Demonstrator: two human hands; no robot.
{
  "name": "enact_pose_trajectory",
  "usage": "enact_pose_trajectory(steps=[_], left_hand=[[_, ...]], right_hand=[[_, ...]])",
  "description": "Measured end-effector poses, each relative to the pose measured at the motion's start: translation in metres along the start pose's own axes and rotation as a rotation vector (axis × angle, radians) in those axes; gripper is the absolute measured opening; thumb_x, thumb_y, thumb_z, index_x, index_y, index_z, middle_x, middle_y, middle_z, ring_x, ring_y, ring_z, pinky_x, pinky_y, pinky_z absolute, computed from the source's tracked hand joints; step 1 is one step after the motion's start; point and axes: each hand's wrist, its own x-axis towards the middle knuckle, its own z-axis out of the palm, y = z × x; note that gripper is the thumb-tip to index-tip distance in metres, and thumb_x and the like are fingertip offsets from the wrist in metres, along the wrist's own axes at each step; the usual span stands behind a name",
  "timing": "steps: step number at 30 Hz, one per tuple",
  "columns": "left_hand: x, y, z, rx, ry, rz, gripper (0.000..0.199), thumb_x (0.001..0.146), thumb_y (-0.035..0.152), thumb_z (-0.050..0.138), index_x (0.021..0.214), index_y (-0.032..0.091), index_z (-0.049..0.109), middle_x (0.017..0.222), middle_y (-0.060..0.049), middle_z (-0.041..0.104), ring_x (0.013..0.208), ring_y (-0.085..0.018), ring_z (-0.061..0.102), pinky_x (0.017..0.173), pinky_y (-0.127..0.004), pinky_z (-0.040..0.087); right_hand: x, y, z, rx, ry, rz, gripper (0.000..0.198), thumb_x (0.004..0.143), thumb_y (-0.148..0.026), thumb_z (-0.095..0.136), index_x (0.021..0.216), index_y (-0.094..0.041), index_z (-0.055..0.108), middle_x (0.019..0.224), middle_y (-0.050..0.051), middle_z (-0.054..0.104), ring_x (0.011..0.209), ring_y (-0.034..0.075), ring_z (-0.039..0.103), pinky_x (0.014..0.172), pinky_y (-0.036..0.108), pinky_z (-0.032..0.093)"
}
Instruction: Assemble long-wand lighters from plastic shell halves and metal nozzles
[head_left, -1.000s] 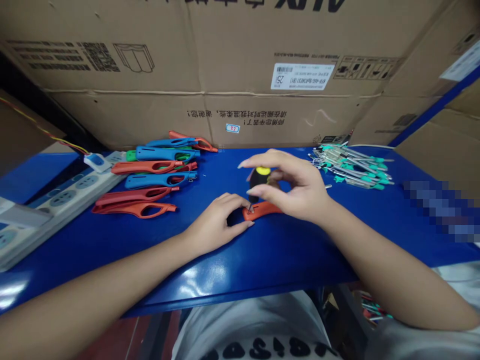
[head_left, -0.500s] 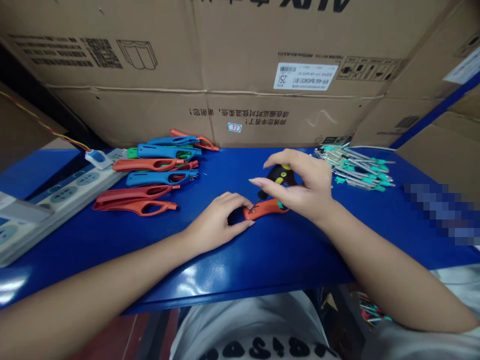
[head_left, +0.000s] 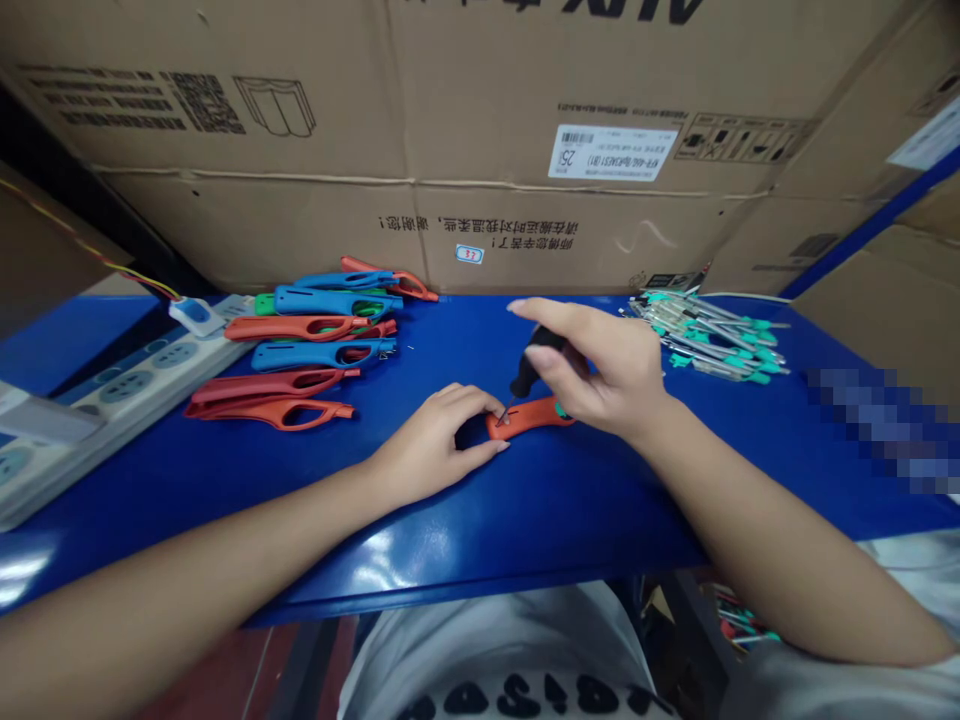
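Note:
An orange lighter casing (head_left: 529, 417) lies on the blue table, a bit of green showing at its right end. My left hand (head_left: 442, 440) pinches its left end between thumb and fingers. In my right hand (head_left: 607, 370) is a screwdriver (head_left: 526, 372) with a black handle, held tilted. The thin shaft slants down to the casing's left end, close to my left fingertips. My right index finger stretches past the handle while the thumb presses against it. The right part of the casing is hidden behind my right hand.
Orange, blue, red and green lighter casings (head_left: 322, 355) are piled on the left beside a white power strip (head_left: 135, 385). Lighter inner parts with green pieces and metal rods (head_left: 720, 335) lie at the back right. A cardboard sheet (head_left: 300, 215) stands behind the blue table (head_left: 480, 530).
My right hand has turned the screwdriver in its grip; its yellow markings no longer show and the index finger is straighter. My left hand and the casing have stayed put.

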Motion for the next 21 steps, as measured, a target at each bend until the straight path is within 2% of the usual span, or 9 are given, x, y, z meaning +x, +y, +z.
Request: enact_pose_trajectory(steps=[3,5,7,10,11,13,15,17,21], left_hand=[[0.0002,0.0004,-0.0001,0.008,-0.006,-0.01,0.019,0.089,0.027,0.072,0.103,0.02,0.062,0.104,-0.004,0.07,0.1,-0.022,0.062,0.092,-0.038,0.048],[0.0002,0.0007,-0.0002,0.008,-0.007,-0.017,0.017,0.09,0.027,0.072,0.102,0.02,0.062,0.104,-0.004,0.07,0.101,-0.022,0.062,0.093,-0.039,0.048],[-0.0001,0.0006,-0.0001,0.006,-0.005,-0.02,0.017,0.089,0.027,0.072,0.103,0.021,0.063,0.105,-0.003,0.07,0.102,-0.022,0.062,0.093,-0.039,0.048],[-0.0007,-0.0005,0.0007,0.007,0.006,-0.005,0.019,0.089,0.026,0.073,0.105,0.021,0.063,0.106,-0.003,0.071,0.103,-0.021,0.063,0.094,-0.038,0.049],[-0.0008,-0.0009,0.001,0.009,0.01,0.001,0.02,0.089,0.027,0.073,0.105,0.021,0.062,0.106,-0.003,0.07,0.103,-0.021,0.064,0.094,-0.037,0.049],[-0.0007,-0.0013,0.0012,0.012,0.012,0.0,0.02,0.09,0.028,0.072,0.105,0.021,0.062,0.105,-0.003,0.07,0.101,-0.021,0.064,0.093,-0.037,0.049],[-0.0004,-0.0009,0.0009,0.013,0.007,-0.012,0.019,0.089,0.028,0.072,0.104,0.02,0.062,0.104,-0.004,0.07,0.1,-0.022,0.063,0.092,-0.038,0.049],[-0.0001,0.0002,0.0003,0.01,0.0,-0.023,0.019,0.089,0.028,0.072,0.103,0.021,0.062,0.104,-0.004,0.07,0.1,-0.023,0.062,0.092,-0.039,0.049],[0.0002,0.0018,-0.0006,-0.007,-0.006,-0.022,0.016,0.089,0.026,0.071,0.102,0.022,0.063,0.105,-0.004,0.071,0.102,-0.023,0.063,0.094,-0.04,0.049]], right_hand=[[0.002,-0.004,-0.0017,0.325,-0.144,0.1,0.04,0.107,-0.035,0.037,0.139,-0.022,0.057,0.109,0.006,0.075,0.062,0.009,0.065,0.059,0.023,0.053],[0.0041,-0.0053,-0.0012,0.46,-0.187,0.142,0.037,0.106,-0.035,0.042,0.136,-0.021,0.058,0.107,0.006,0.074,0.058,0.007,0.062,0.053,0.021,0.05],[0.0058,-0.0049,-0.0005,0.416,-0.113,0.113,0.028,0.099,-0.037,0.058,0.117,-0.019,0.068,0.099,0.005,0.074,0.061,0.009,0.063,0.053,0.021,0.05],[0.0065,-0.0037,-0.0014,0.133,0.045,-0.069,0.021,0.087,-0.038,0.074,0.087,-0.017,0.07,0.078,0.002,0.07,0.064,0.012,0.063,0.059,0.024,0.05],[0.0063,-0.004,-0.0022,0.056,0.056,-0.127,0.022,0.088,-0.038,0.073,0.086,-0.017,0.07,0.076,0.002,0.07,0.067,0.013,0.064,0.062,0.025,0.051],[0.0055,-0.0055,-0.0037,0.039,-0.002,-0.138,0.024,0.098,-0.037,0.059,0.102,-0.017,0.071,0.089,0.006,0.074,0.074,0.014,0.067,0.067,0.026,0.053],[0.0047,-0.0078,-0.0041,0.163,-0.11,-0.028,0.035,0.106,-0.032,0.04,0.131,-0.02,0.061,0.111,0.007,0.073,0.073,0.012,0.067,0.066,0.026,0.054],[0.0043,-0.0091,-0.0036,0.251,-0.175,0.076,0.04,0.107,-0.033,0.036,0.143,-0.023,0.052,0.115,0.006,0.073,0.064,0.009,0.064,0.061,0.024,0.054],[0.0042,-0.0085,-0.0029,0.027,0.004,0.047,0.028,0.094,-0.045,0.064,0.106,-0.022,0.072,0.092,0.004,0.076,0.064,0.013,0.064,0.063,0.026,0.055]])
